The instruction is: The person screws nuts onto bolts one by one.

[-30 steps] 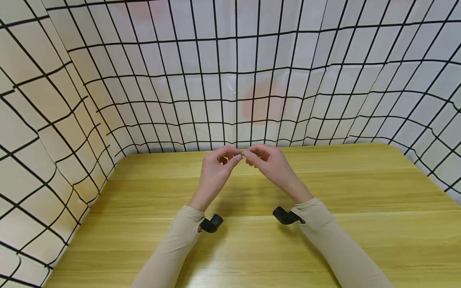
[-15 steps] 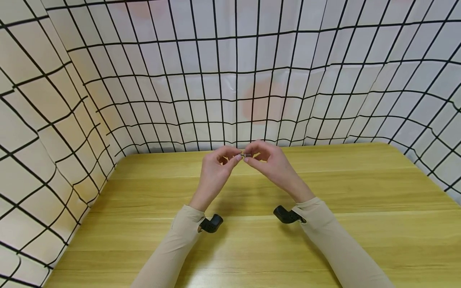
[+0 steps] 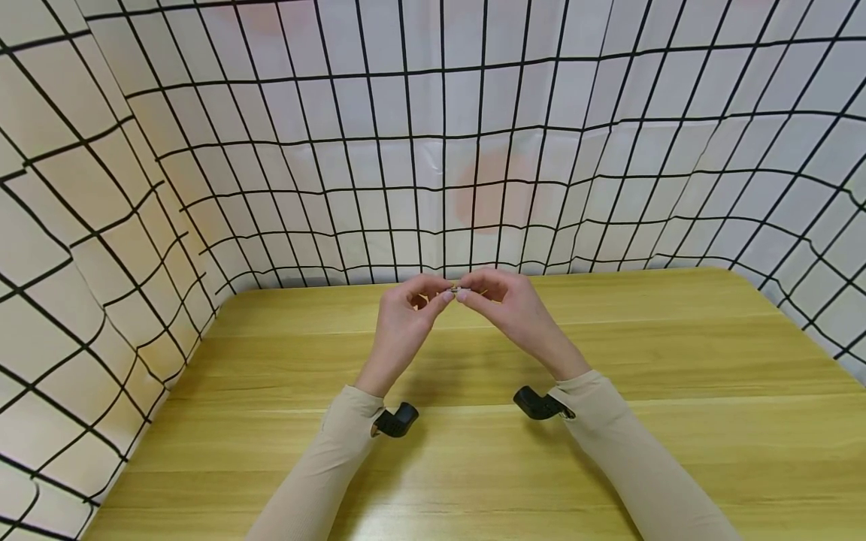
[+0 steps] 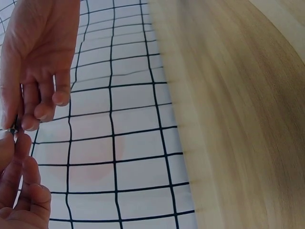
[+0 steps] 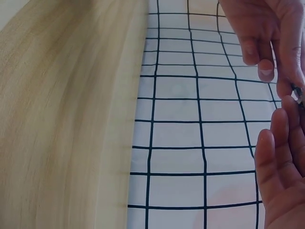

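A thin, short metal piece, shaped like a small screw or bolt, is held between the two hands above the far part of the table. My left hand pinches its left end with thumb and index finger. From the other side my right hand pinches its right end, the two sets of fingertips nearly meeting. In the left wrist view, a dark glint of the metal piece shows at the left edge, mostly covered by fingers. The right wrist view has the metal piece at its right edge, between the fingertips.
Beneath the hands lies a wooden table with rounded far corners. White sheeting behind a black net surrounds it at the back and both sides. Black wrist cameras stick out from both sleeves.
The right hand's fingers lift and part slightly half a second ago, baring more of the metal piece, then close on it again now. The left hand stays in place.
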`<state>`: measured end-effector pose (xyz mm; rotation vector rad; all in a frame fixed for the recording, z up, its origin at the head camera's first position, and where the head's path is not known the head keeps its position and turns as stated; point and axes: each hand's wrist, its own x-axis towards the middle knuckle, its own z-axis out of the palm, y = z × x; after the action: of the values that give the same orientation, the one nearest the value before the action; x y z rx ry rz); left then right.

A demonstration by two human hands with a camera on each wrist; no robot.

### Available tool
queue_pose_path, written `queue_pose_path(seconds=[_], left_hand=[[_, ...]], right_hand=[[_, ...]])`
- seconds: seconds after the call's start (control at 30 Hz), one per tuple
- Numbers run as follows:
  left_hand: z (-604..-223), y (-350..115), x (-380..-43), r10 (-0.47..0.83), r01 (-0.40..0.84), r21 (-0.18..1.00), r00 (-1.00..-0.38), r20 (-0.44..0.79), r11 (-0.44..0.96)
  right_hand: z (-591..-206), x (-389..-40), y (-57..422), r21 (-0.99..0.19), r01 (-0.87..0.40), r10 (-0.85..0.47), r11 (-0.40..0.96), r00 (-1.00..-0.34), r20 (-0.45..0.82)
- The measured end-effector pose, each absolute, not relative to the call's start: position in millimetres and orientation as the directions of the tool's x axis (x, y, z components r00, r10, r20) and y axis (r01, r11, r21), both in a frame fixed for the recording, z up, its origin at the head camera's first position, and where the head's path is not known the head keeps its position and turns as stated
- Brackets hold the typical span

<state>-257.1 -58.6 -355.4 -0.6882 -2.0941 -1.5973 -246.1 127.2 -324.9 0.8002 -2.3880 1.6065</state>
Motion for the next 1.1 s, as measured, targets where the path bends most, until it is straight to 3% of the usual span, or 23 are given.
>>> queue_pose_path(seconds=[0.6,1.1], left_hand=[[-355.6,-57.9,-257.3,0.130,0.612,0.760,-0.790,0.599,0.220],[-356.7,-58.0,-258.5,0.130,0.604,0.765,-0.796,0.591,0.223]], right_hand=[[-324.4,-245.7,127.0,-0.829,-0.473,-0.327,0.297,-0.866,0.377],[-321.9,-245.7,126.7,-0.769,-0.587,-0.370,0.253,-0.793,0.484]])
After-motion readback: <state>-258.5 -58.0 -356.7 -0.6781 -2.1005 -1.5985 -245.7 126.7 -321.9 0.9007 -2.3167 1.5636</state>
